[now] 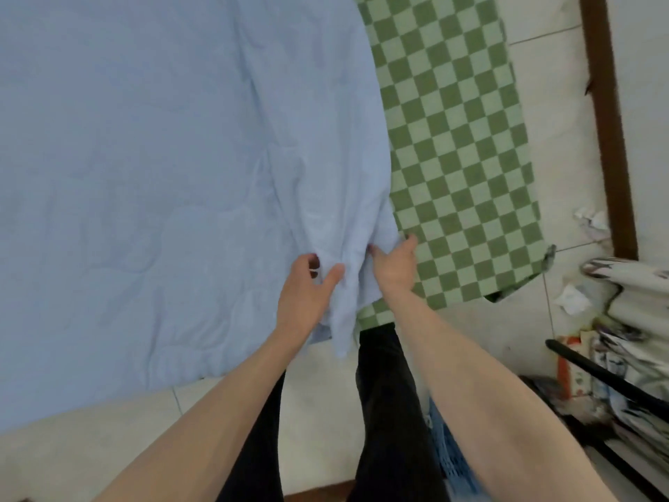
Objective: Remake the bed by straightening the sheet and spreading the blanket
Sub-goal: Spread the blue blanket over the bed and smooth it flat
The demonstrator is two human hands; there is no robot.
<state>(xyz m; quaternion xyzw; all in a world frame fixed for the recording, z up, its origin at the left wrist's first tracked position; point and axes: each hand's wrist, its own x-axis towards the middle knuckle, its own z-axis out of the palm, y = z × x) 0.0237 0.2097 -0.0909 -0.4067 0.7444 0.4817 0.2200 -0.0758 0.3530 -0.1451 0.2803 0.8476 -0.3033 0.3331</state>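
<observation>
Blue and soft, the blanket (pixel 144 157) lay spread over most of the bed, its near corner bunched between my hands at the foot edge, beside the green checked sheet (pixel 452 139). It looked light, limp and quilted, likely to sag and crease wherever unsupported, so the hem near the corner seemed the best hold. My left hand (pixel 307 288) gripped a gathered fold, thumb across the fabric; my right hand (pixel 394 266) pinched the edge. Both forearms reached forward, nearly straight.

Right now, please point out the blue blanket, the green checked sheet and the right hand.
blue blanket (pixel 144 157): head view, its flat middle.
green checked sheet (pixel 459 146): head view, its uncovered strip.
right hand (pixel 394 264): head view, its back.
</observation>
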